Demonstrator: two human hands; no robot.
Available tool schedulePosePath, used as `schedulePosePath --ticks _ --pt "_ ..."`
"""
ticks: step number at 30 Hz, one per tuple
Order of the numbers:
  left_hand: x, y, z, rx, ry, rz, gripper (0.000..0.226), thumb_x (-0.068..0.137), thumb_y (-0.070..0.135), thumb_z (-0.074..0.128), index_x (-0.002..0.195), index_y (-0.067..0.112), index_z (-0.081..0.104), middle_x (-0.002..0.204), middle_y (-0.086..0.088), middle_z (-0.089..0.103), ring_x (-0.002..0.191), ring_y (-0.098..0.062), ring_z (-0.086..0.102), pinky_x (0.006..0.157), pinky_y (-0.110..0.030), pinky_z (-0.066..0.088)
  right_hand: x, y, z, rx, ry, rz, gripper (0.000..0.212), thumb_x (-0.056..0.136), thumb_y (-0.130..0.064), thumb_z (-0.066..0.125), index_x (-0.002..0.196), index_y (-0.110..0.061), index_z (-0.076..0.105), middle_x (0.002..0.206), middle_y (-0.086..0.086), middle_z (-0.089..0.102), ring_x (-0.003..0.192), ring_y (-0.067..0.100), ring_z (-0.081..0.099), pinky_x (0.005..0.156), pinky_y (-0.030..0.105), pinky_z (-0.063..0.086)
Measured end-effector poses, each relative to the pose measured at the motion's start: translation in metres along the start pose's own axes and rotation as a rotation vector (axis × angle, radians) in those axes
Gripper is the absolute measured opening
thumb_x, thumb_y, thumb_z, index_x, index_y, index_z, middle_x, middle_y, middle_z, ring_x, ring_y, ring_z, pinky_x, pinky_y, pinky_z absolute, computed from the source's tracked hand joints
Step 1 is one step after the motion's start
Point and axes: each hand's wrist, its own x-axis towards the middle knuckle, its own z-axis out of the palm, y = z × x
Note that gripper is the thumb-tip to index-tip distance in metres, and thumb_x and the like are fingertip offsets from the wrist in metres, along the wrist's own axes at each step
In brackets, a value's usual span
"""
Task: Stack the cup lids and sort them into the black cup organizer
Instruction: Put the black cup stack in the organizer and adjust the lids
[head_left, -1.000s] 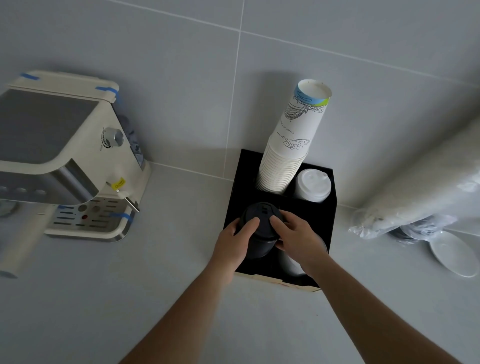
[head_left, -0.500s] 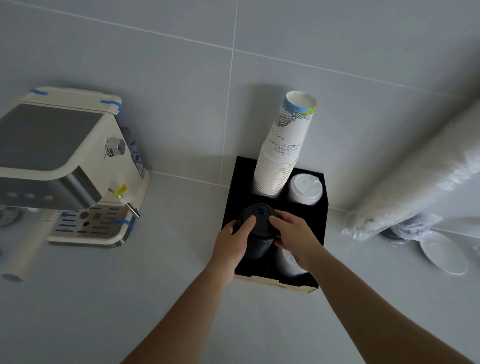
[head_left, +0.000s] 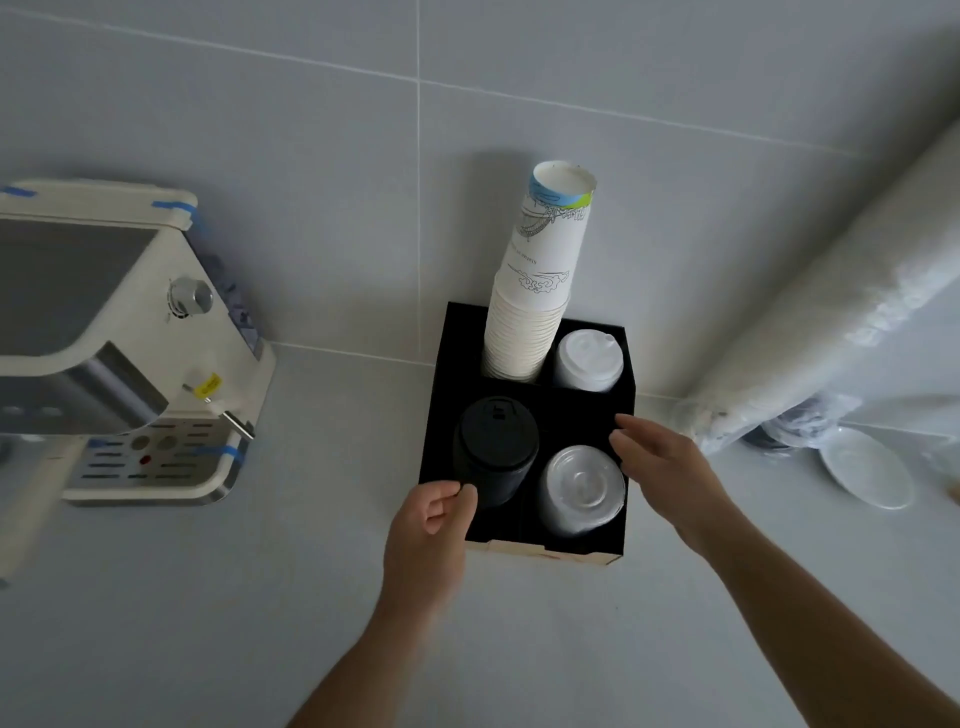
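Observation:
The black cup organizer (head_left: 582, 415) stands against the tiled wall and has four compartments. A stack of black lids (head_left: 493, 447) fills the near left one. Clear lids (head_left: 581, 489) sit in the near right one, white lids (head_left: 588, 359) in the far right one, and a tall stack of paper cups (head_left: 540, 280) in the far left one. My left hand (head_left: 431, 525) hovers just in front of the black lids, fingers loosely curled and holding nothing. My right hand (head_left: 660, 462) is open at the organizer's right edge, beside the clear lids.
A cream espresso machine (head_left: 119, 343) with blue tape stands at the left. A long plastic-wrapped sleeve (head_left: 841, 312) leans against the wall at the right. Beside it lies a white saucer (head_left: 865, 467).
Both hands have let go of the black lid stack and drawn back, the left toward me, the right to the right. The clear lids are now uncovered.

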Motion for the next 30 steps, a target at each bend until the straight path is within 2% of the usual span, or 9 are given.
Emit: schedulePosePath --ticks 3,6,11,16,19,21,24,27,30 --pt "-0.006 -0.014 0.016 0.062 -0.089 -0.023 0.003 0.086 0.029 0.067 0.087 0.026 0.068 0.093 -0.001 0.073 0.093 -0.018 0.069 0.089 -0.037 0.055 -0.006 0.017 -0.009 -0.188 0.023 -0.005 0.042 0.088 -0.032 0.066 0.129 -0.025 0.065 0.115 -0.006 0.073 0.109 0.013 0.066 0.094 0.028 0.047" --pt "-0.005 -0.021 0.039 0.091 -0.175 -0.048 0.018 0.076 0.043 0.068 0.087 0.029 0.068 0.095 -0.003 0.073 0.097 -0.021 0.068 0.090 -0.037 0.054 -0.013 0.030 -0.005 -0.351 0.002 -0.025 0.045 0.086 -0.031 0.070 0.130 -0.024 0.064 0.123 -0.002 0.069 0.109 0.016 0.066 0.094 0.026 0.048" --pt "0.004 -0.022 0.073 0.125 -0.282 -0.101 0.048 0.089 0.027 0.060 0.135 0.015 0.051 0.134 0.001 0.057 0.119 -0.010 0.056 0.096 -0.023 0.042 -0.016 0.041 0.007 -0.522 -0.071 -0.206 0.058 0.084 -0.026 0.073 0.139 -0.020 0.055 0.148 -0.001 0.052 0.131 0.017 0.053 0.107 0.020 0.035" --pt "0.014 -0.020 0.094 0.200 -0.318 -0.121 0.073 0.079 0.044 0.056 0.147 0.026 0.034 0.149 0.005 0.044 0.138 -0.013 0.039 0.112 -0.038 0.036 -0.009 0.047 0.014 -0.706 -0.176 -0.241 0.069 0.085 -0.037 0.069 0.147 -0.023 0.043 0.160 -0.007 0.033 0.140 0.015 0.041 0.110 0.029 0.038" --pt "0.022 -0.021 0.102 0.229 -0.304 -0.088 0.069 0.079 0.043 0.054 0.145 0.035 0.036 0.144 0.014 0.048 0.135 -0.007 0.042 0.109 -0.035 0.039 -0.001 0.052 0.016 -0.796 -0.185 -0.290 0.060 0.086 -0.042 0.065 0.140 -0.021 0.049 0.157 -0.006 0.037 0.134 0.017 0.045 0.105 0.027 0.039" --pt "0.024 -0.020 0.106 0.222 -0.301 -0.085 0.065 0.086 0.036 0.054 0.147 0.033 0.032 0.142 0.017 0.046 0.131 -0.003 0.042 0.105 -0.027 0.038 0.003 0.053 0.018 -0.823 -0.176 -0.328 0.047 0.085 -0.044 0.062 0.125 -0.021 0.056 0.146 -0.009 0.046 0.118 0.016 0.052 0.089 0.022 0.039" --pt "0.027 -0.021 0.113 0.253 -0.279 -0.101 0.063 0.093 0.032 0.049 0.150 0.028 0.023 0.149 0.008 0.041 0.136 -0.011 0.040 0.105 -0.027 0.036 0.010 0.057 0.021 -0.846 -0.179 -0.361 0.037 0.084 -0.048 0.062 0.107 -0.019 0.059 0.124 -0.008 0.055 0.100 0.018 0.054 0.075 0.022 0.035" --pt "0.031 -0.022 0.120 0.287 -0.249 -0.115 0.061 0.095 0.035 0.045 0.151 0.025 0.022 0.148 -0.002 0.044 0.135 -0.020 0.043 0.110 -0.035 0.038 0.009 0.060 0.023 -0.843 -0.168 -0.366 0.038 0.083 -0.046 0.062 0.108 -0.018 0.059 0.125 -0.007 0.056 0.103 0.019 0.056 0.078 0.022 0.038" --pt "0.035 -0.023 0.125 0.325 -0.227 -0.131 0.050 0.096 0.033 0.042 0.142 0.016 0.037 0.137 -0.015 0.052 0.126 -0.030 0.051 0.104 -0.043 0.044 0.004 0.063 0.024 -0.858 -0.181 -0.348 0.046 0.087 -0.048 0.056 0.121 -0.017 0.058 0.138 -0.004 0.052 0.117 0.020 0.054 0.094 0.026 0.042"
